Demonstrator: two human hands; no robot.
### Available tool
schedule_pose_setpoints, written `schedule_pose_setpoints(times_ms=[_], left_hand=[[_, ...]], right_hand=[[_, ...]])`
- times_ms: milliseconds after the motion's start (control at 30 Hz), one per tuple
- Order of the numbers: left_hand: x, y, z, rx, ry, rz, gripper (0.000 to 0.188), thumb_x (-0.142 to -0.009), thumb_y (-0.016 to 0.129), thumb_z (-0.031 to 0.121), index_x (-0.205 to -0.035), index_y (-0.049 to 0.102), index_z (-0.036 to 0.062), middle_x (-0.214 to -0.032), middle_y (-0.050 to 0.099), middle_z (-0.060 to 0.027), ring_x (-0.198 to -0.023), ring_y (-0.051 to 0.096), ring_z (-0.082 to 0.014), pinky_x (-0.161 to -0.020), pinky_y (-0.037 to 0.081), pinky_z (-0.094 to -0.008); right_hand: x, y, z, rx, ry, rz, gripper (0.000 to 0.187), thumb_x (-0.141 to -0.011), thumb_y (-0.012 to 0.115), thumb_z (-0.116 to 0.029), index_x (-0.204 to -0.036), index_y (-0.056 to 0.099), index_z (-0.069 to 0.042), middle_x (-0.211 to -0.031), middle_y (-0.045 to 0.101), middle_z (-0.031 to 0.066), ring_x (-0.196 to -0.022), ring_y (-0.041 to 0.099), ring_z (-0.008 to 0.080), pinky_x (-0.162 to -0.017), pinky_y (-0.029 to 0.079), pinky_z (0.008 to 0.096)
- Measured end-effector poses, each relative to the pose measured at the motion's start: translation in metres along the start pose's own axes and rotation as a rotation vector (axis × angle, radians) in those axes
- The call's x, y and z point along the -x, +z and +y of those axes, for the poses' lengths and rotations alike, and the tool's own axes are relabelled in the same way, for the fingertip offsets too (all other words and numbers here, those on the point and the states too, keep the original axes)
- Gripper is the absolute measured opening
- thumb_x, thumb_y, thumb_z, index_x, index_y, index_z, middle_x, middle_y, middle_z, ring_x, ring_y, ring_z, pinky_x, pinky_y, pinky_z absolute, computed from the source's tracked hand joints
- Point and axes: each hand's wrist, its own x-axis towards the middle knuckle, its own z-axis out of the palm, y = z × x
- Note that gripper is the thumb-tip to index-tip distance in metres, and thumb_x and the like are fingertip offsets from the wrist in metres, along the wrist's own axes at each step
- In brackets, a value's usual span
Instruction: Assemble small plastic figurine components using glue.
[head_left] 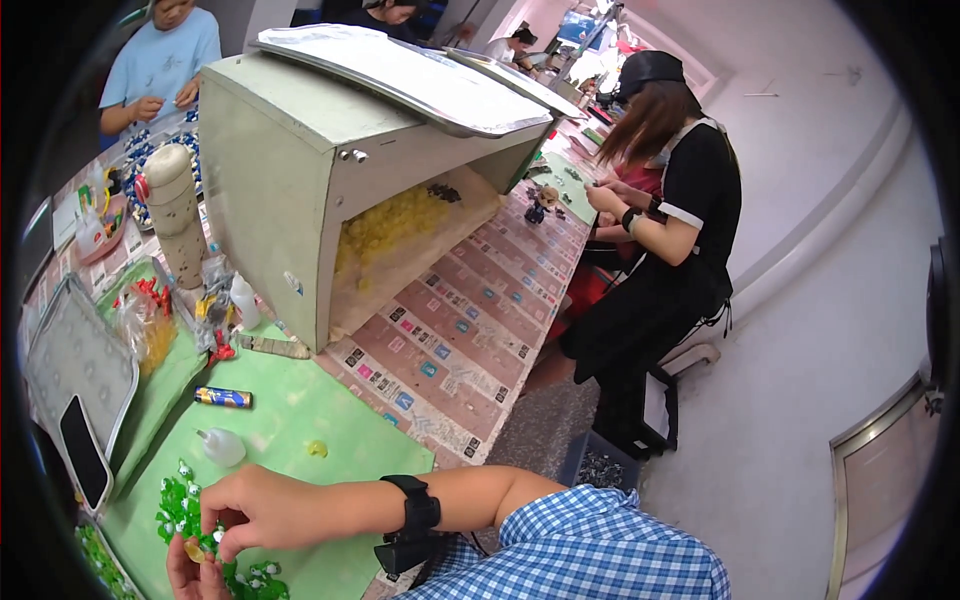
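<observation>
Head view, only one available. Work zone sits at lower left of frame, over a light green flat mat [345, 415] laid on the bench [430, 350] with its patterned covering. A small translucent yellow piece [194, 549] is held at the tips of the left hand [200, 582], near the bottom edge of frame; those fingers are closed on it, pointing up-frame.

Key relation: the yellow piece is placed just left of the right thumb tip and slightly below the right index tip, between the two hands. The right hand [252, 510] is brought in from the right of frame, fingers angled down and left, thumb and index bent toward each other. Whether anything is pinched there, or whether the piece is touched by them, can't be told: a white spot beside the fingertips is partly covered. Long axis of the piece: can't be read; a roundish outline is shown. Left hand is nearer, being in contact; right is just beside.

Small green plastic pieces with white tops [180, 505] are heaped just beside both hands, up-frame and below. A white squeeze bottle with thin nozzle [222, 447] is tipped over above the right hand.
</observation>
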Motion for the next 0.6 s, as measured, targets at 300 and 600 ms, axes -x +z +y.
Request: schedule_pose_setpoints(times_ms=[300,600], left_hand=[[0.021,-0.035,-0.014,-0.138,-0.001,0.086,0.042,-0.076,0.065,-0.004,-0.116,0.052,-0.0051,-0.112,0.056,-0.0116,-0.099,0.055,-0.0173,-0.086,0.045,-0.0264],[0.023,-0.016,0.0,-0.091,0.062,-0.079,0.037,-0.077,0.059,-0.012,-0.112,0.057,-0.0008,-0.102,0.051,-0.0063,-0.096,0.055,-0.0149,-0.081,0.053,-0.0242]], right_hand=[[-0.011,0.012,0.0,-0.04,0.0,0.034,0.014,-0.081,0.063,-0.006,-0.094,0.062,0.0,-0.084,0.064,0.0063,-0.073,0.06,0.0125,-0.065,0.048,0.0262],[-0.015,0.026,0.002,0.497,-0.368,0.054,0.02,-0.067,0.07,0.002,-0.085,0.062,-0.004,-0.077,0.058,0.0084,-0.069,0.055,0.0235,-0.06,0.044,0.0316]])
